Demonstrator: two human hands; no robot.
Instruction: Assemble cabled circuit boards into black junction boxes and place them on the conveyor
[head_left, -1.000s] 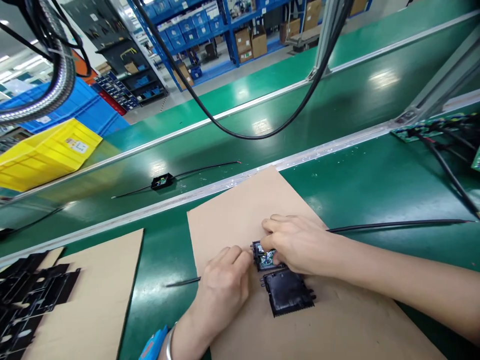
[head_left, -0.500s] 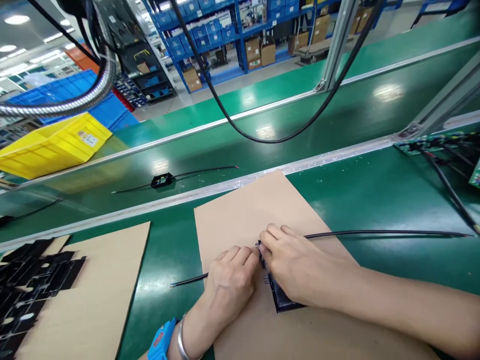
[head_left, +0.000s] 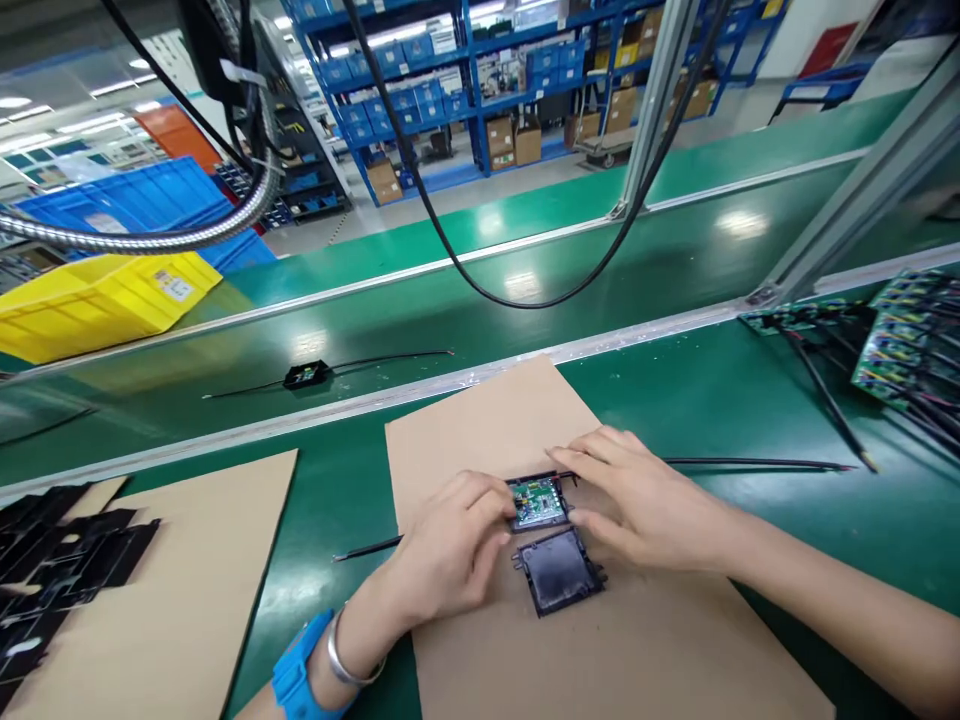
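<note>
Between left fingers (head_left: pixel 491 500) and right fingers (head_left: pixel 589 465): green rectangular circuit board (head_left: pixel 541 502), shiny, bumpy with parts, in black rectangular plastic casing (head_left: pixel 540 527). Just on the wearer's side of the fingers: black square plastic shell (head_left: pixel 561 572), smooth, semi-gloss face. Beneath the fingers: flat brown cardboard sheet (head_left: pixel 480 432), matt. Around the sheet, both sides of the fingers: green desk (head_left: pixel 337 610), smooth, glossy. Behind left fingers: silver round metal bangle (head_left: pixel 339 650), polished. Far beyond left fingers: yellow plastic bin (head_left: pixel 105 310), smooth; silver braided metal hose (head_left: pixel 187 240), ribbed, shiny.

Head-worn camera, single view. Faces forward and down over the bench (head_left: pixel 712 400); left hand (head_left: pixel 454 540) and right hand (head_left: pixel 641 500) near, shelving (head_left: pixel 474 110) far beyond.
</note>
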